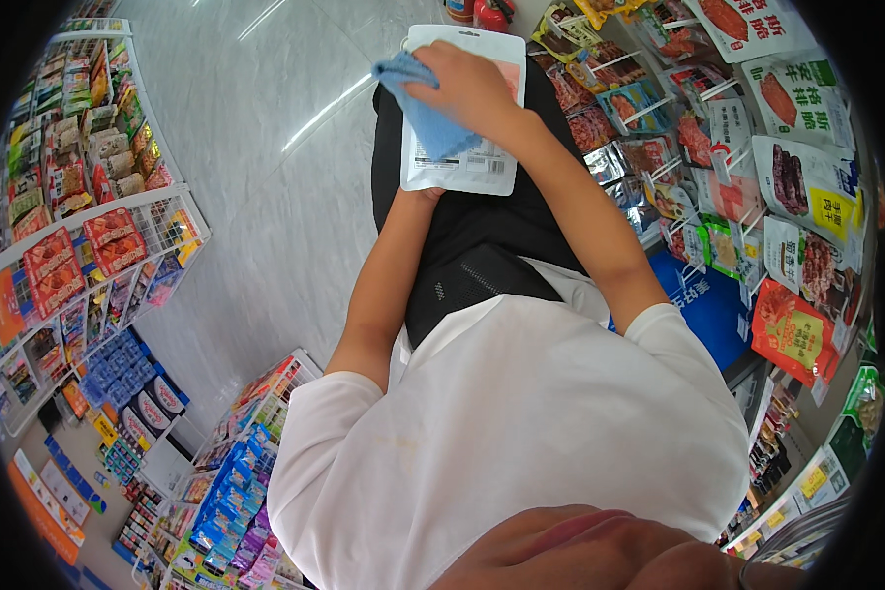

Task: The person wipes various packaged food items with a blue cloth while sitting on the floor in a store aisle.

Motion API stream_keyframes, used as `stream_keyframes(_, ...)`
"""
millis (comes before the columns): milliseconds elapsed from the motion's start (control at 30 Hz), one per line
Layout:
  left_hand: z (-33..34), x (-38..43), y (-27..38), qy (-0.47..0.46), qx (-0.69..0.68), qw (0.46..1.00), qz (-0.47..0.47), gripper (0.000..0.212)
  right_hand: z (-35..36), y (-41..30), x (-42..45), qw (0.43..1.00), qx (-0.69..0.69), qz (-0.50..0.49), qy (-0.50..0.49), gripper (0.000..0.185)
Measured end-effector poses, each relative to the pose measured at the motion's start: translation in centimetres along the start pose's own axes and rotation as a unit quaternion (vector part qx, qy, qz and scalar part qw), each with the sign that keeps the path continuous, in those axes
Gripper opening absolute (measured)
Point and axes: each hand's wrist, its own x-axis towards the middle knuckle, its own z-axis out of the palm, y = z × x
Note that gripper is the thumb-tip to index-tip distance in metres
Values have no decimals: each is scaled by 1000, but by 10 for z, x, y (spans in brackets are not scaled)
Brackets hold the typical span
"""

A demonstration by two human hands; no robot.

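A white snack pouch (461, 179) with a hang hole at its top lies face up over my lap. Beneath its lower edge is my left hand (433, 192), mostly hidden by the pouch and holding it from below. My right hand (466, 85) grips a blue cleaning cloth (429, 118) and presses it on the pouch's printed face. The cloth covers the left and middle of the pouch, with one bunched end sticking out past its left edge. Small print and a barcode show on the lower part.
On the right, bagged meat snacks (782, 96) hang on hooks of a display rack, close to my right arm. Shelves of packaged snacks (110, 147) stand at the left across a grey tiled floor (265, 192). A red fire extinguisher (494, 15) stands beyond the pouch. Blue packets (232, 494) fill a lower-left rack.
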Motion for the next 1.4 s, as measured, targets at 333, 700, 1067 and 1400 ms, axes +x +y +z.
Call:
stream_keyframes(333, 5, -5, 5, -16, -42, 999, -12, 44, -4, -32, -62, 987, 105, -75, -97, 29)
stream_keyframes(700, 9, -10, 4, -26, -69, 997, -17, 45, -9, -54, -86, 978, 113, -138, -109, 32)
stream_keyframes(1067, 9, -4, 2, -45, -99, 994, -22, 46, -46, -3, -79, 994, 49, -17, -99, 37)
stream_keyframes(1400, -4, -6, 4, 0, -99, 995, -18, 46, -45, 22, -78, 987, -24, 145, 72, 31)
